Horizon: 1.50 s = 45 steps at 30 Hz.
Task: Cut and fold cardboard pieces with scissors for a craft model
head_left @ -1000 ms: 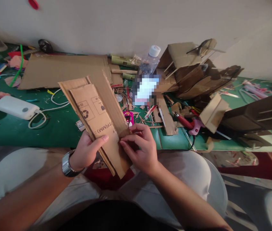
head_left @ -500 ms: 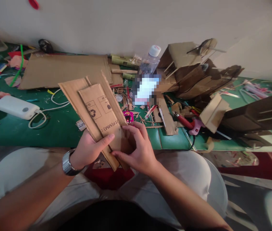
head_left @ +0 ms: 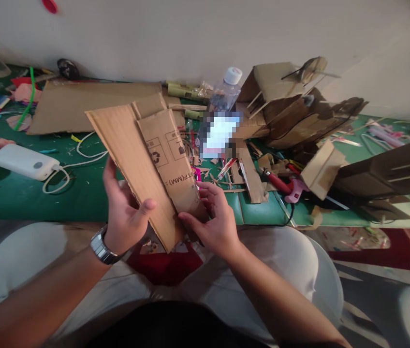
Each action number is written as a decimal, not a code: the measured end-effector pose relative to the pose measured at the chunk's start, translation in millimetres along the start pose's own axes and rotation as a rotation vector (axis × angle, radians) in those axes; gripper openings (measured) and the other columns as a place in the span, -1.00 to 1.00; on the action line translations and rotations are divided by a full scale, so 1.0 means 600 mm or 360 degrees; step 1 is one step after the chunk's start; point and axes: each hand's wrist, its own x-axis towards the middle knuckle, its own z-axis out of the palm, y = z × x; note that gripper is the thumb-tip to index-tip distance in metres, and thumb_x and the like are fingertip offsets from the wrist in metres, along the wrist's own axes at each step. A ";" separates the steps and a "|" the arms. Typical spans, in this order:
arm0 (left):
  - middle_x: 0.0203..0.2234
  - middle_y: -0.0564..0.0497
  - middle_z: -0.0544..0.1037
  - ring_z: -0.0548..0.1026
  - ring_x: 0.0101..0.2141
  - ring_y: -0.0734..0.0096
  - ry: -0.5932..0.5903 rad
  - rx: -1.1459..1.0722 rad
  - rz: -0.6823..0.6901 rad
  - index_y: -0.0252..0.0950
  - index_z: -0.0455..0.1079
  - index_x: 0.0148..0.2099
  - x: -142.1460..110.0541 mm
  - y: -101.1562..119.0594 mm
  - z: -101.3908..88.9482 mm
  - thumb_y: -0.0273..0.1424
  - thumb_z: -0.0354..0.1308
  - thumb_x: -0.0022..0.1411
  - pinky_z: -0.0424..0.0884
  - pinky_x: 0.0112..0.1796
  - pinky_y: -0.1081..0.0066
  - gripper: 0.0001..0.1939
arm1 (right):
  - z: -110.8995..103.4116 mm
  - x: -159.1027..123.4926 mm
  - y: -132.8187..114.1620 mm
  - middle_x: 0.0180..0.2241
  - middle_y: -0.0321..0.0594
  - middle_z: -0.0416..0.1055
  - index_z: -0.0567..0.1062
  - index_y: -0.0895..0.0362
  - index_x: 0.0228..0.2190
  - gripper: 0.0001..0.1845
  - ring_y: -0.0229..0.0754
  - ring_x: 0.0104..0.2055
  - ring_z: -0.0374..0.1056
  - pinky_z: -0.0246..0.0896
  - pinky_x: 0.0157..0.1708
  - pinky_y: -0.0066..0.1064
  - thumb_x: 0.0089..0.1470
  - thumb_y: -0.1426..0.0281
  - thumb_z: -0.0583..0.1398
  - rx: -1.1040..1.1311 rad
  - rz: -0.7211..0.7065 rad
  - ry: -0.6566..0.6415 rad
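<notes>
Two long cardboard pieces are held tilted over my lap, one overlapping the other. The left one is a plain cardboard strip [head_left: 127, 154], wider at its upper end. My left hand [head_left: 127, 215] is around its left edge, fingers partly behind it and thumb raised at the front. Lying over its right side is a printed cardboard strip [head_left: 170, 164] with a recycling mark and lettering. My right hand [head_left: 215, 222] grips the lower right end of that strip, thumb in front. Another cardboard end [head_left: 150, 104] shows behind both at the top.
On the green table [head_left: 78, 198] lie a white power bank [head_left: 23, 161] with a cable, a large cardboard sheet [head_left: 92, 106] and many scraps. A bottle [head_left: 226, 92] and a lit screen [head_left: 219, 135] stand behind. To the right are a pink glue gun [head_left: 294, 191] and cardboard constructions [head_left: 389, 164].
The printed strip has shifted right and up across the plain strip, baring more of it. My left thumb has come off the printed strip, and my left fingers now show at the left edge.
</notes>
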 end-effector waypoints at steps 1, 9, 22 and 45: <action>0.34 -0.22 0.44 0.43 0.32 -0.09 0.0029 -0.0048 0.0028 -0.01 0.00 0.55 0.001 0.001 0.000 0.11 0.37 0.27 0.42 0.26 0.00 -0.01 | 0.001 0.000 0.002 -0.02 -0.14 0.59 0.36 -0.05 0.23 -0.26 -0.01 0.00 0.56 0.51 -0.05 -0.19 0.12 0.23 0.49 0.0032 0.0025 -0.0001; 0.06 -0.06 0.65 0.50 0.27 0.03 0.0168 0.0168 0.0223 -0.13 0.66 -0.24 0.015 0.001 -0.026 -0.22 0.38 0.36 0.57 0.13 0.08 -0.86 | 0.003 0.002 0.005 -0.02 -0.15 0.58 0.35 -0.06 0.24 -0.26 -0.02 -0.01 0.54 0.49 -0.02 -0.15 0.11 0.26 0.48 0.0138 0.0104 0.0033; 0.01 -0.11 0.54 0.59 0.00 0.07 -0.0267 0.0108 -0.0042 -0.18 0.59 -0.02 0.003 -0.002 -0.011 -0.21 0.58 0.09 0.58 -0.01 0.16 -0.56 | 0.007 -0.001 0.006 0.00 -0.11 0.58 0.37 -0.04 0.22 -0.32 -0.03 -0.04 0.55 0.53 -0.06 -0.17 0.15 0.24 0.46 0.0063 0.0022 0.0056; 0.02 -0.11 0.53 0.56 0.01 0.06 -0.0206 0.0247 0.0037 -0.17 0.33 0.14 -0.007 -0.018 -0.007 -0.22 0.51 0.17 0.50 0.07 0.09 -0.41 | 0.022 -0.014 -0.001 -0.12 -0.20 0.52 0.43 -0.02 0.07 -0.51 -0.15 -0.24 0.48 0.45 -0.24 -0.31 0.20 0.25 0.46 0.0358 -0.0031 -0.0057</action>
